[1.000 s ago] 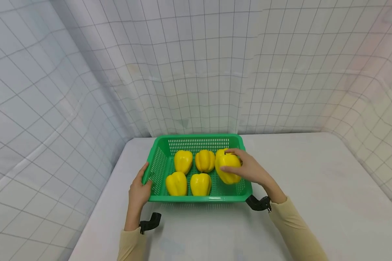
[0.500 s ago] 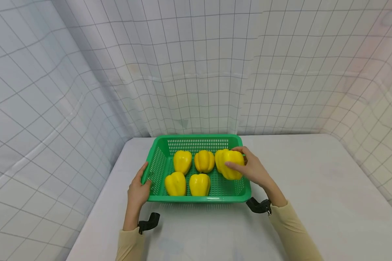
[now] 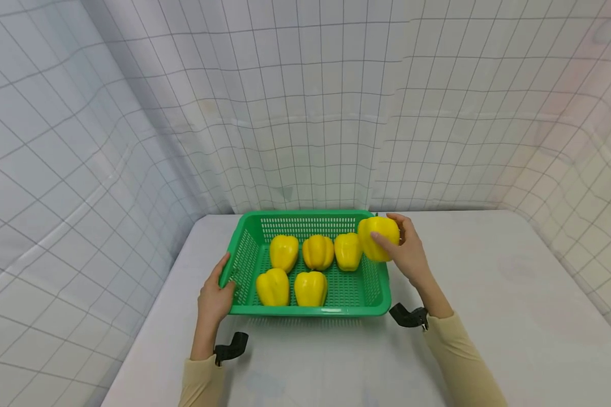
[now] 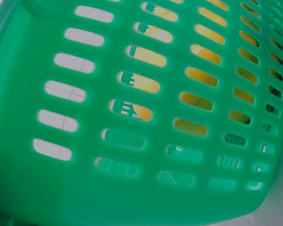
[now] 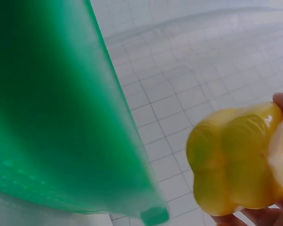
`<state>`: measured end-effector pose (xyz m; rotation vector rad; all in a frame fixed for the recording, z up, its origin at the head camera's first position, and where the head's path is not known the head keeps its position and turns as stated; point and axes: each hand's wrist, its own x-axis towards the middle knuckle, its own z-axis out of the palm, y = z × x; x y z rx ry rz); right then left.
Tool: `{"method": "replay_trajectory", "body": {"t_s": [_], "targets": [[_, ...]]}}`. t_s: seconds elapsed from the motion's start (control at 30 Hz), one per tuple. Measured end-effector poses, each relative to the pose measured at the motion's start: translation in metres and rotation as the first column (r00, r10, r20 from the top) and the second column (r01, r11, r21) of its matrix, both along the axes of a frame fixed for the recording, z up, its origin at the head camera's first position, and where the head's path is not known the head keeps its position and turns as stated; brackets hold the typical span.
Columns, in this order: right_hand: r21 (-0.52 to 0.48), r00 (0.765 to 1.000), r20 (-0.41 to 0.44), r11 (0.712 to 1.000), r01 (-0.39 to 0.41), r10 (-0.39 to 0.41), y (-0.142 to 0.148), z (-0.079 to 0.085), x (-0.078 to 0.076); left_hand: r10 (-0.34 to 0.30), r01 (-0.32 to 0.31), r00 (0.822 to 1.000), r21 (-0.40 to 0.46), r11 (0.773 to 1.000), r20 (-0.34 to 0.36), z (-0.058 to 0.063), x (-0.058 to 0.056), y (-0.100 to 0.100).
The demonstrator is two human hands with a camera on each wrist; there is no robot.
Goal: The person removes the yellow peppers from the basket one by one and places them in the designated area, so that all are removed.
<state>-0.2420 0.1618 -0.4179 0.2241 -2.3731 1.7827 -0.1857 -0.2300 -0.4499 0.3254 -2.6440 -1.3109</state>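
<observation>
My right hand (image 3: 409, 251) grips a yellow bell pepper (image 3: 378, 237) above the right rim of a green plastic basket (image 3: 310, 311). The right wrist view shows the same bell pepper (image 5: 236, 162) between thumb and fingers, apart from the basket wall (image 5: 61, 117). At the basket's left side, my left hand (image 3: 215, 299) holds the rim, with the thumb on the inner side. Several more yellow bell peppers lie in the basket, among them one at the back right (image 3: 348, 252) and one at the front middle (image 3: 311, 289). The left wrist view is filled by the slotted basket wall (image 4: 146, 197).
The basket stands on a white table (image 3: 478, 294) that reaches out to the right and front. Behind and at the sides hangs a white grid-patterned curtain (image 3: 305, 113). Black wrist mounts (image 3: 231, 346) stick out from both wrists.
My right hand has lifted the bell pepper up and to the right, from inside the basket to over its right rim. The pepper behind it now shows fully. The left hand stays on the rim.
</observation>
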Motion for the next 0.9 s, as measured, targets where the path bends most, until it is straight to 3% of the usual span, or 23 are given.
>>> {"method": "replay_trajectory", "body": {"t_s": [0.33,0.9], "targets": [[-0.109,0.980,-0.052,0.977,0.185,-0.192,0.011,-0.009,-0.008,-0.001,0.001,1.000,0.009,1.000,-0.001,0.000,-0.001,0.000],[-0.079,0.949,-0.012,0.947,0.312,-0.314,0.034,-0.034,-0.030,-0.003,0.003,1.000,0.005,1.000,-0.010,-0.001,0.000,0.000]]}}
